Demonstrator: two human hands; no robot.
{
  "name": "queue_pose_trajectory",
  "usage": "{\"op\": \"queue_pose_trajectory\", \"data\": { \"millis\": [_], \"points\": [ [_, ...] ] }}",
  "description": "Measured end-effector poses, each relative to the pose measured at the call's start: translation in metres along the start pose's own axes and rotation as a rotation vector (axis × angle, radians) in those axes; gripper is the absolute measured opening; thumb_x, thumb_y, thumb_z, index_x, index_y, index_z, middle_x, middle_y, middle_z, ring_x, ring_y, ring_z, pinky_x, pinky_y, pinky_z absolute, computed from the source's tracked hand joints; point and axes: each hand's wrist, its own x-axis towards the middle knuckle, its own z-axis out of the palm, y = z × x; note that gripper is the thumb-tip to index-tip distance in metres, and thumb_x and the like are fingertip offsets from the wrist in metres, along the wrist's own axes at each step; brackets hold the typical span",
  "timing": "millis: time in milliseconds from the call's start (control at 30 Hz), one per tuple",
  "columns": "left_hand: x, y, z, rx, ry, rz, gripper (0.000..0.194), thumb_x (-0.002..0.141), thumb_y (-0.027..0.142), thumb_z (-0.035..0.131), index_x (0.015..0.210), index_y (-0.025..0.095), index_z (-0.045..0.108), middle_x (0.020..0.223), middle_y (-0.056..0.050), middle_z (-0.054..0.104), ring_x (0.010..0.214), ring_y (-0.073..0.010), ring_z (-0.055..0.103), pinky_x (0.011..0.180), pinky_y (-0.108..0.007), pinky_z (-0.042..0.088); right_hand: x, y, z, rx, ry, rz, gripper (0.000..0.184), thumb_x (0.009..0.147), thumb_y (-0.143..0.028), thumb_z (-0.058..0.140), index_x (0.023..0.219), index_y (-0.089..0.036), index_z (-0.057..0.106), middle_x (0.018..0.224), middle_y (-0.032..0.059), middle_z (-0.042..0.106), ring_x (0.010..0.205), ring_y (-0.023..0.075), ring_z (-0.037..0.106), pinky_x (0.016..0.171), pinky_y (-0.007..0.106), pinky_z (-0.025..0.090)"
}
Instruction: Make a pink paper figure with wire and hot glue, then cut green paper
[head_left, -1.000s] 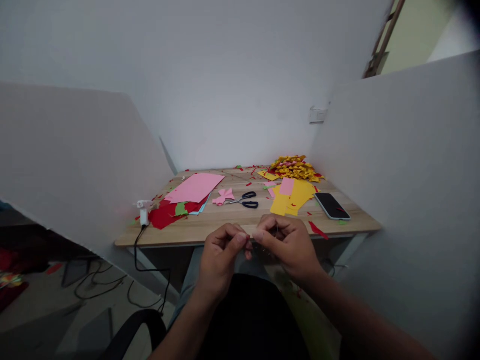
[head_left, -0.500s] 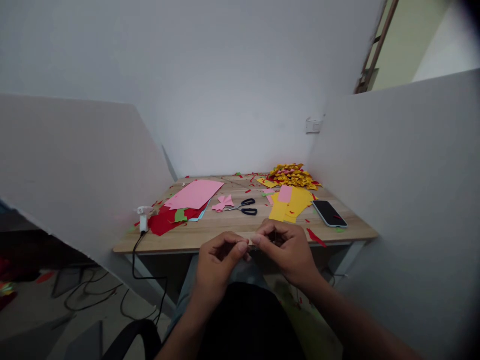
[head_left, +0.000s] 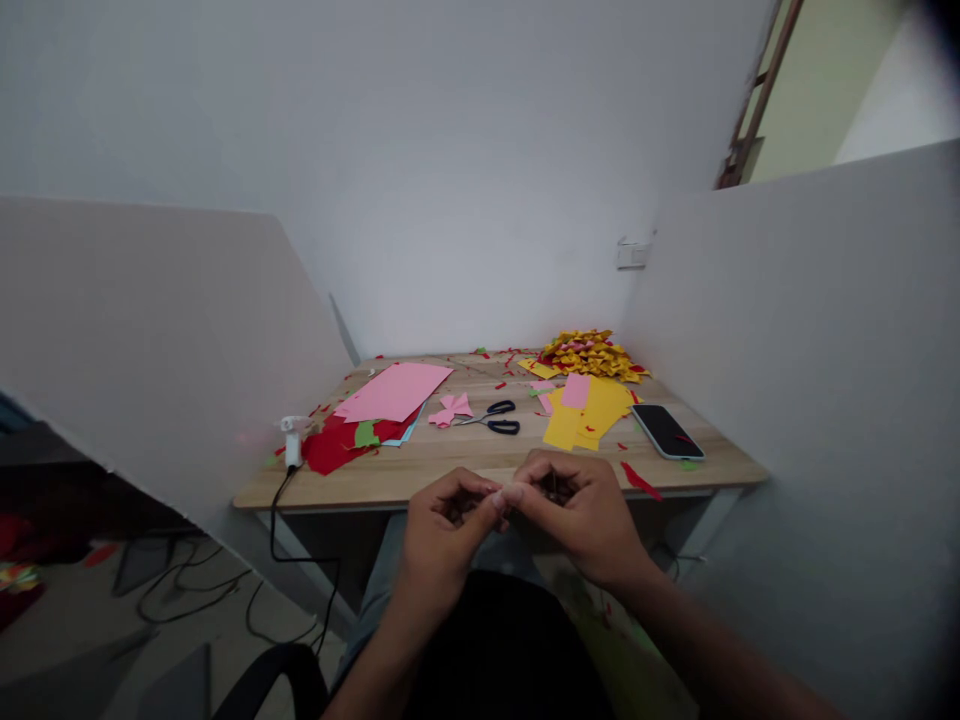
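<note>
My left hand [head_left: 448,530] and my right hand [head_left: 577,515] meet fingertip to fingertip just in front of the table's near edge. Both are closed in a pinch, thumbs and forefingers pressed together. Whatever lies between the fingertips is too small or hidden to make out. Beyond them on the table lie dark-handled scissors [head_left: 501,418], blades pointing left and partly under a cut and folded pink paper piece [head_left: 451,410]. Yellow paper sheets [head_left: 600,412] lie past my right hand, with a small pink paper rectangle [head_left: 576,390] on top.
Pink sheets [head_left: 397,390] overlap red paper [head_left: 330,445] at the left, near a white charger plug [head_left: 292,445] with a black cable. A heap of folded yellow paper pieces [head_left: 589,355] stands at the back right. A phone [head_left: 669,432] lies near the right partition [head_left: 810,320].
My hands have drawn slightly closer, their thumb tips now touching. The whole view has shifted a little; the things on the table lie as before.
</note>
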Motion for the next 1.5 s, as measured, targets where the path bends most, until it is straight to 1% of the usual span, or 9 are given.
{"op": "queue_pose_trajectory", "data": {
  "millis": [167, 300, 500, 667, 833, 933, 1167, 1333, 1500],
  "points": [
    [0.001, 0.004, -0.006, 0.059, -0.069, 0.009, 0.028, 0.074, 0.041, 0.080, 0.069, 0.015, 0.070, 0.061, -0.002, 0.067, 0.060, -0.0120, 0.062, 0.064, -0.022, 0.049, 0.005, 0.006, -0.005, -0.005, -0.042, 0.043, 0.021, 0.076, -0.036, 0.075, 0.066, -0.019, 0.068, 0.060, -0.0011, 0.063, 0.055, 0.0108, 0.053, 0.051, 0.022, 0.042],
    [0.002, 0.005, -0.009, -0.037, -0.006, 0.018, 0.031, 0.072, 0.042, 0.082, 0.070, 0.016, 0.067, 0.063, 0.000, 0.066, 0.055, -0.0111, 0.061, 0.060, -0.022, 0.050, 0.009, 0.009, -0.009, 0.070, -0.120, 0.160, 0.030, 0.075, -0.047, 0.077, 0.076, -0.019, 0.067, 0.061, -0.0040, 0.058, 0.047, 0.0073, 0.044, 0.044, 0.020, 0.036],
    [-0.003, 0.003, -0.008, -0.019, -0.064, -0.005, 0.023, 0.077, 0.034, 0.079, 0.093, 0.018, 0.075, 0.079, -0.002, 0.072, 0.065, -0.0119, 0.063, 0.063, -0.023, 0.053, 0.008, 0.005, -0.010, 0.051, -0.192, 0.239, 0.033, 0.073, -0.048, 0.079, 0.073, -0.017, 0.067, 0.058, -0.0042, 0.056, 0.043, 0.0059, 0.041, 0.037, 0.018, 0.032],
    [-0.004, 0.006, -0.010, 0.013, -0.055, 0.037, 0.013, 0.076, 0.027, 0.080, 0.080, 0.017, 0.073, 0.072, 0.000, 0.069, 0.068, -0.0098, 0.061, 0.066, -0.018, 0.049, 0.006, 0.004, -0.008, 0.027, -0.158, 0.215, 0.030, 0.074, -0.044, 0.079, 0.070, -0.017, 0.067, 0.055, -0.0045, 0.054, 0.044, 0.0057, 0.041, 0.039, 0.018, 0.034],
    [-0.004, 0.005, -0.008, -0.095, -0.030, 0.009, 0.018, 0.079, 0.031, 0.076, 0.080, 0.016, 0.066, 0.069, 0.003, 0.063, 0.060, -0.0085, 0.058, 0.060, -0.019, 0.049, 0.005, 0.007, -0.006, 0.031, -0.081, 0.228, 0.032, 0.071, -0.045, 0.081, 0.071, -0.017, 0.066, 0.056, -0.0053, 0.053, 0.043, 0.0060, 0.043, 0.037, 0.017, 0.036],
    [-0.006, 0.005, -0.007, -0.044, -0.053, 0.005, 0.020, 0.080, 0.032, 0.075, 0.081, 0.015, 0.064, 0.070, 0.002, 0.063, 0.062, -0.0084, 0.058, 0.061, -0.019, 0.049, 0.005, 0.007, -0.008, 0.023, -0.109, 0.239, 0.033, 0.073, -0.046, 0.080, 0.072, -0.016, 0.065, 0.057, -0.0051, 0.054, 0.043, 0.0054, 0.043, 0.037, 0.016, 0.037],
    [-0.004, 0.003, -0.010, -0.043, -0.040, 0.018, 0.026, 0.079, 0.037, 0.076, 0.077, 0.015, 0.062, 0.068, 0.002, 0.063, 0.059, -0.0091, 0.059, 0.060, -0.020, 0.050, 0.007, 0.012, -0.012, 0.117, -0.162, 0.309, 0.042, 0.080, -0.048, 0.073, 0.108, -0.019, 0.061, 0.064, -0.0072, 0.056, 0.044, 0.0064, 0.046, 0.039, 0.018, 0.041],
    [-0.003, -0.001, -0.012, 0.008, -0.068, 0.012, 0.022, 0.080, 0.035, 0.076, 0.086, 0.016, 0.068, 0.074, 0.000, 0.068, 0.065, -0.0107, 0.063, 0.065, -0.022, 0.051, 0.008, 0.012, -0.011, 0.027, -0.222, 0.224, 0.028, 0.082, -0.044, 0.072, 0.076, -0.017, 0.065, 0.065, -0.0029, 0.059, 0.053, 0.0077, 0.050, 0.047, 0.019, 0.041],
    [-0.003, -0.001, -0.014, 0.145, -0.074, 0.096, 0.014, 0.078, 0.030, 0.079, 0.081, 0.017, 0.074, 0.080, -0.002, 0.073, 0.078, -0.0129, 0.065, 0.075, -0.021, 0.050, 0.008, 0.006, -0.011, 0.030, -0.251, 0.176, 0.031, 0.076, -0.042, 0.078, 0.067, -0.017, 0.063, 0.065, -0.0029, 0.060, 0.060, 0.0076, 0.051, 0.057, 0.020, 0.041]
  ]
}}
